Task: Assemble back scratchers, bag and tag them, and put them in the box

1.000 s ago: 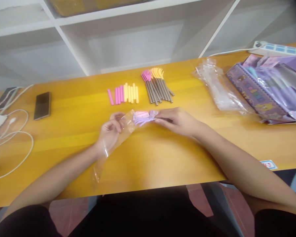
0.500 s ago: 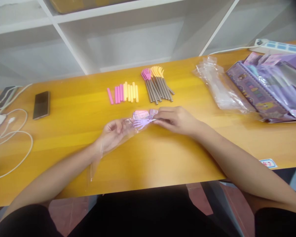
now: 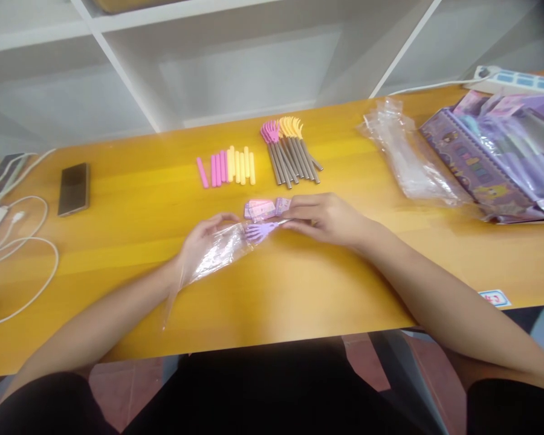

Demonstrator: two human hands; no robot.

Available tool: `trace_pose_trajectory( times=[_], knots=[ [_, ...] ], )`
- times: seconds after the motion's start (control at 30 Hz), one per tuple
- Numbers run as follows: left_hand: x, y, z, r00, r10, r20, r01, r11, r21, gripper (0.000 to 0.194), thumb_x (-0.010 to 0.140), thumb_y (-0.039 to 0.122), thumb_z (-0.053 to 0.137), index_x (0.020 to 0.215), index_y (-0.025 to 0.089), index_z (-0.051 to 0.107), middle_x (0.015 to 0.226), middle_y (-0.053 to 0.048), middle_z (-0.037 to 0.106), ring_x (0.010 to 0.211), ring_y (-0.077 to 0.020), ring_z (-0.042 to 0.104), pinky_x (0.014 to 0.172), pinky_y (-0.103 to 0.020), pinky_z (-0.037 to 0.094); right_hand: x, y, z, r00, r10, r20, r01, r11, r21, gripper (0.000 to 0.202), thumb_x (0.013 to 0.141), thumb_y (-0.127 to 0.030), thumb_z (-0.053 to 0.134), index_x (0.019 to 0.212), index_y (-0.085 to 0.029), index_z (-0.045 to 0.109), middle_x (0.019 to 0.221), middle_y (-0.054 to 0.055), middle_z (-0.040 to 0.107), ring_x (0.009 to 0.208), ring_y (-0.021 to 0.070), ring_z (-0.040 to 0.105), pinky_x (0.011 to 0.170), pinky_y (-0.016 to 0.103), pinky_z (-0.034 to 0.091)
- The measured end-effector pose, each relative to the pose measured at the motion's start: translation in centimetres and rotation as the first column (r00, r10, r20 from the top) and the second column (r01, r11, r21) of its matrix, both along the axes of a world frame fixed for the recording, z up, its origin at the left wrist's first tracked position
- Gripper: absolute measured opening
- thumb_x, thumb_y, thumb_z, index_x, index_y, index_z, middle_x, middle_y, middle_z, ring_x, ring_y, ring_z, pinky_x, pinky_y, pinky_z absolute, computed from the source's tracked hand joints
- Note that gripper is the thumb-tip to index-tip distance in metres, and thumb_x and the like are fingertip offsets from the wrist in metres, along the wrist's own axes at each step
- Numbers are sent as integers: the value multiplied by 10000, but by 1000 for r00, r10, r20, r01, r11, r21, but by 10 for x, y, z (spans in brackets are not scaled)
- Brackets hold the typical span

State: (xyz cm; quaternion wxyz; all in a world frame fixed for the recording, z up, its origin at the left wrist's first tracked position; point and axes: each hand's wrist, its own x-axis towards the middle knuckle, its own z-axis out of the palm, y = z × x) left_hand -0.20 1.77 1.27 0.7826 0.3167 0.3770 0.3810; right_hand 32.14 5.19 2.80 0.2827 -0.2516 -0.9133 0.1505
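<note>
My left hand (image 3: 204, 238) holds a clear plastic bag (image 3: 224, 251), its fingers partly behind the film. The bag's mouth lies around the purple hand-shaped head of a back scratcher (image 3: 259, 231); how far the head is inside I cannot tell. My right hand (image 3: 324, 217) pinches that scratcher by its thin metal handle, mostly hidden by the fingers. Just behind them lie small pink and purple printed cards (image 3: 260, 209). Farther back are back scratchers with pink and yellow heads (image 3: 290, 151), beside a row of pink and yellow tubes (image 3: 226, 166).
To the right, a stack of clear bags (image 3: 408, 157) lies against a purple printed box (image 3: 485, 163) of packaged items. A power strip (image 3: 517, 81) stands behind it. On the left are a phone (image 3: 74, 188) and white cables (image 3: 49, 248). White shelving (image 3: 236, 66) borders the back.
My left hand's thumb has shifted behind the film, and the bag has swung to lie across the front of that hand. My right hand keeps its pinch on the scratcher.
</note>
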Motion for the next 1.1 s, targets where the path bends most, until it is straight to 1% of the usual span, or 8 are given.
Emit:
trace_pose_trajectory(
  times=[0.07, 0.17, 0.23, 0.4, 0.57, 0.8, 0.9, 1.1],
  knots=[
    [0, 0, 1, 999, -52, -17, 52, 999, 2, 395, 933, 474, 794, 1141, 138, 806, 1196, -177, 826, 1062, -329, 814, 947, -443, 671, 1, 1, 3, 1000, 21, 21, -21, 1000, 3, 291, 1133, -350, 603, 1209, -203, 842, 1124, 105, 816, 934, 193, 774, 810, 291, 580],
    [2, -1, 1, 992, -129, -7, 129, 991, 37, 424, 901, 311, 852, 1272, 114, 799, 1254, -195, 820, 1142, -325, 805, 1042, -447, 644, 3, 1, 3, 999, 39, 37, -40, 999, 21, 287, 1129, -342, 612, 1204, -200, 850, 1173, 108, 821, 1002, 211, 790, 859, 302, 595],
    [3, -2, -1, 988, -156, 0, 156, 987, 35, 442, 894, 252, 863, 1308, 115, 791, 1250, -195, 822, 1124, -313, 812, 1019, -442, 657, 4, 1, 2, 999, 30, 46, -31, 999, 40, 278, 1124, -345, 621, 1206, -217, 854, 1204, 101, 822, 1043, 223, 793, 891, 317, 601],
    [2, -1, -5, 986, -169, -12, 169, 985, 36, 424, 926, 303, 861, 1301, 116, 796, 1231, -196, 826, 1089, -296, 826, 1011, -421, 663, 5, 0, -1, 996, 6, 91, -14, 996, 91, 282, 1128, -361, 614, 1232, -242, 848, 1205, 91, 823, 994, 217, 787, 840, 311, 585],
    [2, -2, -3, 982, -188, -32, 189, 981, 36, 375, 908, 273, 892, 1246, 128, 819, 1197, -163, 838, 1023, -242, 835, 971, -361, 671, 2, -3, -1, 992, 19, 123, -32, 994, 104, 312, 1142, -382, 581, 1270, -249, 833, 1165, 93, 823, 1027, 223, 771, 827, 301, 562],
    [6, -4, 1, 976, -212, -54, 216, 974, 74, 367, 866, 333, 940, 1155, 128, 847, 1136, -158, 847, 1006, -246, 837, 955, -372, 682, -2, -9, -1, 983, 20, 185, -43, 992, 117, 335, 1154, -365, 561, 1374, -240, 780, 1137, 94, 819, 1014, 224, 756, 822, 313, 548],
    [6, -3, -1, 967, -241, -87, 245, 969, 44, 404, 851, 360, 952, 1161, 127, 839, 1089, -156, 851, 975, -252, 840, 933, -390, 689, -3, -11, 2, 978, 17, 209, -42, 992, 115, 339, 1159, -366, 548, 1361, -225, 782, 1139, 104, 813, 994, 221, 752, 818, 316, 539],
    [5, -2, -3, 953, -201, -227, 208, 978, 7, 355, 822, 284, 965, 1106, 113, 839, 923, -108, 845, 795, -162, 804, 762, -244, 633, -4, -13, 7, 965, 53, 257, -76, 994, 81, 337, 1168, -350, 520, 1276, -209, 806, 1124, 104, 807, 965, 222, 744, 821, 330, 526]
  ],
)
